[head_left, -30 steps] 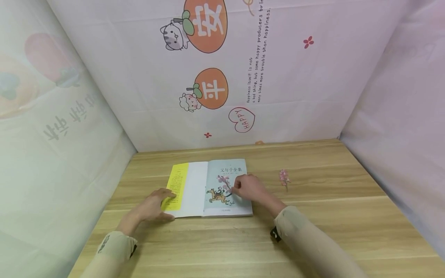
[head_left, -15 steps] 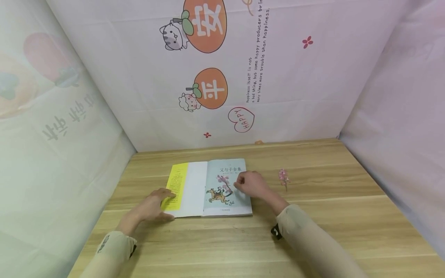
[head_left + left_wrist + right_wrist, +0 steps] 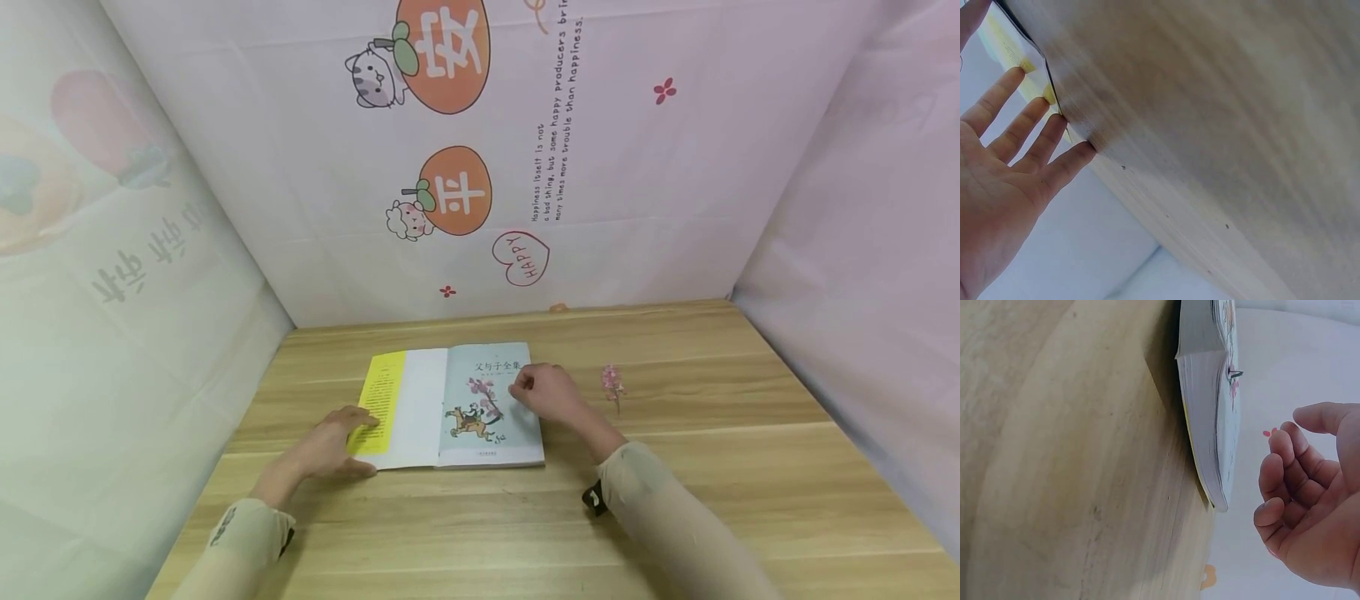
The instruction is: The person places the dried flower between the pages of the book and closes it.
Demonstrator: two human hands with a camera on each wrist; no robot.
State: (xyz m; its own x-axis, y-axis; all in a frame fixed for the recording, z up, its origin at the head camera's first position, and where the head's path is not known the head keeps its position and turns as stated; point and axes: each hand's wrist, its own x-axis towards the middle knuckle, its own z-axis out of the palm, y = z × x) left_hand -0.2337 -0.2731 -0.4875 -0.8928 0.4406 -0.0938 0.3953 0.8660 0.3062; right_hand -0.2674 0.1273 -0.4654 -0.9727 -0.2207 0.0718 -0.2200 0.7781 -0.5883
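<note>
An open book point(image 3: 422, 398) lies on the table, its yellow cover flap point(image 3: 378, 412) folded out at the left. My left hand point(image 3: 330, 442) rests on that flap and the book's left edge, its fingers point(image 3: 1005, 134) straight and spread in the left wrist view. On the right page, printed with a title and a horse drawing, lies a sprig of pink blossoms point(image 3: 480, 387). My right hand point(image 3: 551, 393) hovers over this page's right edge. In the right wrist view its fingers point(image 3: 1282, 450) are loosely curled, apart from the thumb, and hold nothing.
A second pink blossom sprig point(image 3: 612, 382) lies on the wooden table point(image 3: 712, 467), right of the book. White printed cloth point(image 3: 637, 192) stands behind the table and along both sides. Dark bands show at both sleeve cuffs.
My right hand has drawn back from the blossom sprig, up and to the right, leaving the sprig on the page. My left hand has stayed in place.
</note>
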